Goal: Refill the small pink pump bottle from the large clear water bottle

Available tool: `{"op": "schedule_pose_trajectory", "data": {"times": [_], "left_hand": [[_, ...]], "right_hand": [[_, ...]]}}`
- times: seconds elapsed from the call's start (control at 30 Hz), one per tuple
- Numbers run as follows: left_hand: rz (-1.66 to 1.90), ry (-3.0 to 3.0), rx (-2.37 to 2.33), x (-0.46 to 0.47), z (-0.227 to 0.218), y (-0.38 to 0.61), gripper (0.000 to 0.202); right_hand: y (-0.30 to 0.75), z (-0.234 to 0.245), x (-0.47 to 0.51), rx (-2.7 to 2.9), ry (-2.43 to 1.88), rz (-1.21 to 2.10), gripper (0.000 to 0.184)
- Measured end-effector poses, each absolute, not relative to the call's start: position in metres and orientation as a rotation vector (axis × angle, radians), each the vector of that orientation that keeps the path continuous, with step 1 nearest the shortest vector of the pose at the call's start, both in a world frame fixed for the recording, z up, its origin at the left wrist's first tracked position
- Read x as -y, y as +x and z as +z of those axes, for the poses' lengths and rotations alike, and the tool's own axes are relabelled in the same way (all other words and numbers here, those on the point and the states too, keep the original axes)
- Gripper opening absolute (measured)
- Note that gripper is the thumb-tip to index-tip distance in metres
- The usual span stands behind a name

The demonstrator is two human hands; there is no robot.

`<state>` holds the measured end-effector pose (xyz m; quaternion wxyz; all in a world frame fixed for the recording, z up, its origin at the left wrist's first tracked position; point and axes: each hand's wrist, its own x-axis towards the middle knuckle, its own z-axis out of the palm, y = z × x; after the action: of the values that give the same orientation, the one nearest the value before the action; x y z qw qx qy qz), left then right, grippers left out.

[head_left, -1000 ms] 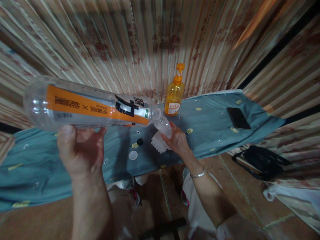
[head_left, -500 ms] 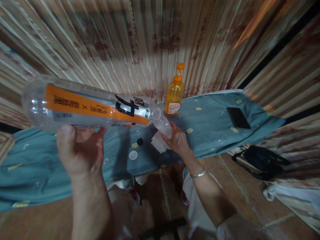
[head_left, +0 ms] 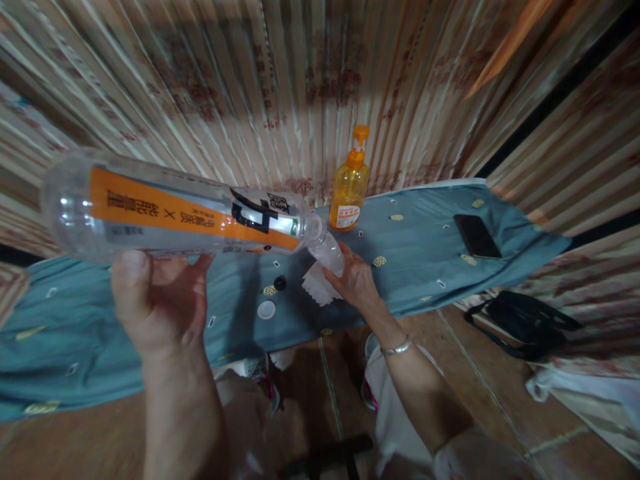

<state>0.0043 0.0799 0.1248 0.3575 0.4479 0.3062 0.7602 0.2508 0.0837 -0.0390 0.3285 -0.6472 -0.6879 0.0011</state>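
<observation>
My left hand [head_left: 163, 297] grips a large clear plastic bottle [head_left: 200, 210] with an orange and silver label, from below. The bottle lies nearly level, its mouth tipped slightly down to the right. In my right hand [head_left: 355, 277] is a small translucent container [head_left: 326, 250], tilted, its opening right at the bottle's mouth. Whether liquid runs between them I cannot make out. Under the small container, a crumpled white tissue [head_left: 320, 285] rests on the table. A black bottle cap [head_left: 280, 283] and a white round lid [head_left: 267, 310] lie to its left.
A teal patterned cloth [head_left: 415, 230] covers the narrow table. Behind my right hand stands an orange pump bottle [head_left: 349, 190]. A black phone [head_left: 477, 236] lies at the right. On the tiled floor sits a dark bag [head_left: 523, 323]. Pleated curtains [head_left: 215, 87] hang close behind the table.
The base of the large bottle has shifted very slightly left, with my left hand. My right hand and the small container look the same.
</observation>
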Motion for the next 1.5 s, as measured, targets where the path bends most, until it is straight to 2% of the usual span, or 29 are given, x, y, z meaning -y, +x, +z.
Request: {"op": "schedule_pose_trajectory", "data": {"times": [0.13, 0.5, 0.77, 0.93, 1.13, 1.33, 1.5], "left_hand": [[1.965, 1.144, -0.801, -0.0799, 0.1255, 0.0067, 0.057], [1.971, 1.120, -0.811, -0.0791, 0.1251, 0.0045, 0.063], [1.973, 1.150, -0.804, -0.0779, 0.1251, 0.0072, 0.046], [1.983, 1.111, -0.832, -0.0786, 0.1242, 0.0053, 0.051], [1.964, 1.158, -0.796, -0.0780, 0.1267, 0.0079, 0.049], [1.970, 1.136, -0.786, -0.0797, 0.1249, 0.0058, 0.057], [1.968, 1.147, -0.787, -0.0790, 0.1252, 0.0051, 0.055]], "right_hand": [[0.2510, -0.0388, -0.0836, 1.787, -1.691, 0.026, 0.061], [0.2502, -0.0342, -0.0833, 1.780, -1.710, 0.069, 0.060], [0.2514, -0.0367, -0.0834, 1.799, -1.680, 0.047, 0.061], [0.2515, -0.0368, -0.0828, 1.813, -1.699, 0.052, 0.063], [0.2515, -0.0366, -0.0827, 1.827, -1.691, 0.037, 0.062], [0.2514, -0.0366, -0.0833, 1.836, -1.697, 0.045, 0.062], [0.2508, -0.0371, -0.0832, 1.824, -1.701, 0.026, 0.060]]}}
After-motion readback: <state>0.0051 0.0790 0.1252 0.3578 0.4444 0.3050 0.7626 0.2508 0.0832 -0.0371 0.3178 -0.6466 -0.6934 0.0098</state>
